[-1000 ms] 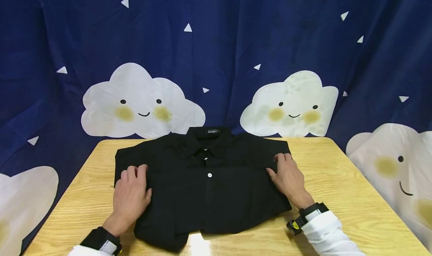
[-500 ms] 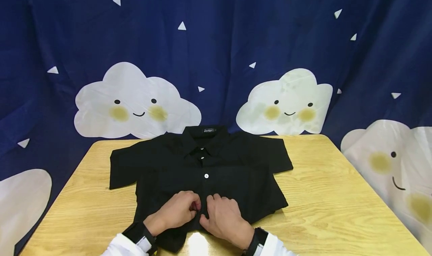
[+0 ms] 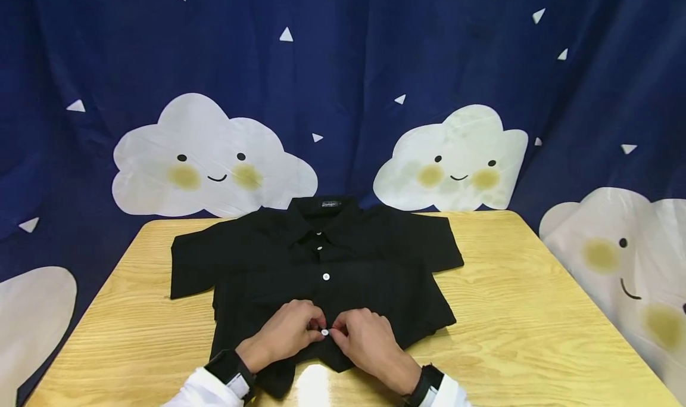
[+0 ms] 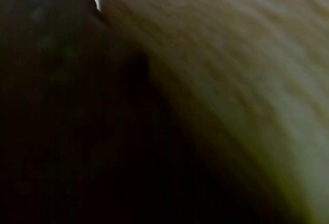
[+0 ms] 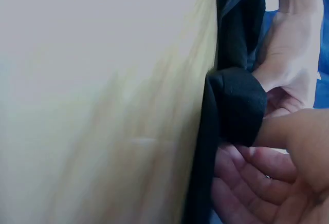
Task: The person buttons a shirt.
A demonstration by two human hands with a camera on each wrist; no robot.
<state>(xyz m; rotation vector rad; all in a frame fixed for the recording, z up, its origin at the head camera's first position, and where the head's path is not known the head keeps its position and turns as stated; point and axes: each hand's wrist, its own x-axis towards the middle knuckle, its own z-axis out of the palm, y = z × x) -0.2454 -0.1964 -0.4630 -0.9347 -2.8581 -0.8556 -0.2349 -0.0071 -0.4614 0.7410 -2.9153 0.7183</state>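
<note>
A black short-sleeved shirt (image 3: pixel 375 288) lies front up, its collar pointing away from me and its lower part folded up across the chest. At the front strip near the bottom edge, a small white button (image 3: pixel 324 332) shows between my hands. My left hand (image 3: pixel 286 331) pinches the cloth with thumb and forefinger just left of the button. From the right, my right hand (image 3: pixel 370 342) pinches the strip close beside it. In the right wrist view, the shirt's edge (image 5: pixel 239 100) rises off the table between the fingers. The left wrist view is too dark and blurred to show that hand.
The wooden table (image 3: pixel 514 311) extends on both sides of the shirt. Behind its far edge hangs a dark blue curtain (image 3: pixel 343 67) with white clouds and triangles. Another white button (image 3: pixel 326 276) sits higher on the shirt front.
Both hands have come inward from the shirt's sides to its lower middle. Since half a second ago, the thumbs and forefingers have closed on the cloth, and the lower button has come into sight.
</note>
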